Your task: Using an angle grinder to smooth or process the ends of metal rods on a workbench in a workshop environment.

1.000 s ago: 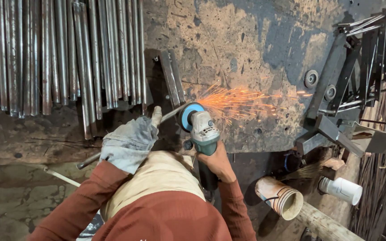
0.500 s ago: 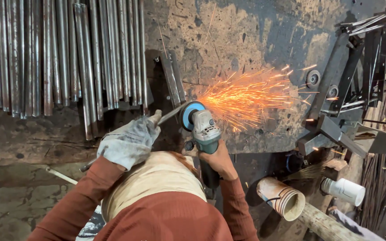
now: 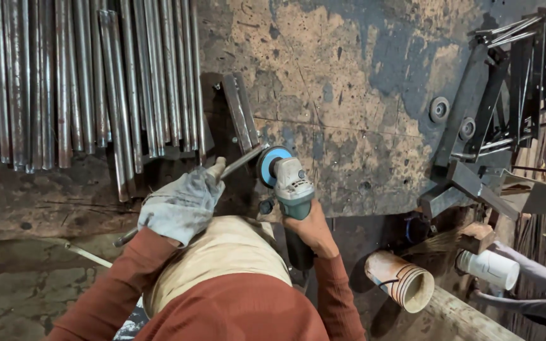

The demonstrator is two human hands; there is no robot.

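My left hand (image 3: 181,202), in a grey work glove, grips a thin metal rod (image 3: 238,161) that slants up to the right. My bare right hand (image 3: 308,227) holds a green and grey angle grinder (image 3: 291,183) by its body. The grinder's blue-guarded disc (image 3: 268,165) sits right at the rod's upper end. No sparks show. Two short flat metal bars (image 3: 240,117) lie on the worn metal worktop (image 3: 349,113) just beyond the disc.
Several long steel rods (image 3: 83,82) lie side by side on the left of the worktop. Dark angle-iron pieces and washers (image 3: 469,132) pile at the right. A ribbed pipe end (image 3: 402,281) and a white pipe (image 3: 491,268) lie on the floor at lower right.
The shower of orange sparks to the right of the disc has stopped. Both hands, the rod and the grinder stay in nearly the same place.
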